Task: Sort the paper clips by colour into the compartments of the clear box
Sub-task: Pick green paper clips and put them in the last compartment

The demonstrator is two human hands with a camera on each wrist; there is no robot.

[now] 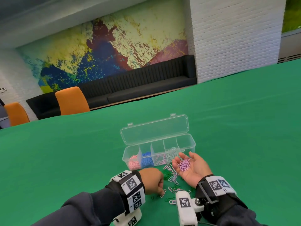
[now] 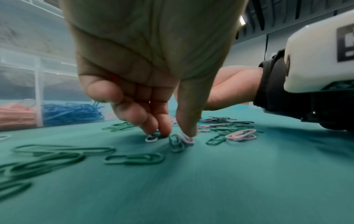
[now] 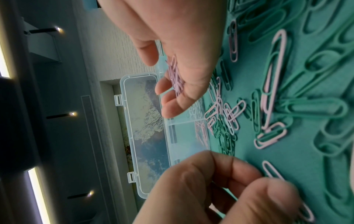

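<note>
The clear box [image 1: 191,144] stands with its lid back; from the left its compartments hold pink, blue, a few pale lilac and white clips, and the right-most shows none. Loose green and lilac paper clips [image 1: 172,177] lie in front of it. My right hand [image 1: 183,158] rests palm up beside the box with a small heap of lilac clips [image 1: 184,165] in the palm [image 3: 175,75]. My left hand [image 1: 161,190] points down at the table, thumb and fingers pinching a lilac clip [image 1: 163,192], seen close [image 2: 185,137].
A green cloth [image 1: 65,160] covers the whole table. More green clips [image 2: 47,156] lie scattered near the front edge. Two orange chairs [image 1: 71,100] and a black bench [image 1: 146,85] stand beyond the far edge, a white brick pillar [image 1: 236,38] behind.
</note>
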